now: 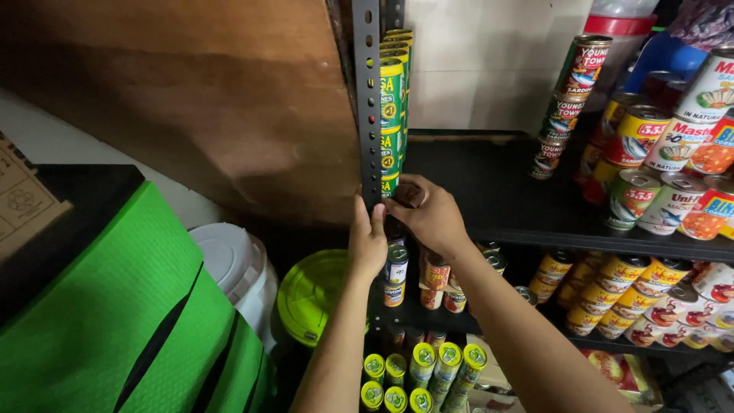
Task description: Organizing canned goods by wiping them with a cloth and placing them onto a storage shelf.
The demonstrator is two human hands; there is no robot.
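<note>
right grip (pixel 432 214) closed on can (pixel 407 194) | left grip (pixel 368 241) touching post (pixel 366 99)

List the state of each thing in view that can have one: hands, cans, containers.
left hand: fingers up against the slotted shelf post
right hand: curled at the base of the green can stack
green can stack: upright at the shelf's left edge
red-label can stack: leaning
white bucket: lid on
green lid: closed, flat
</note>
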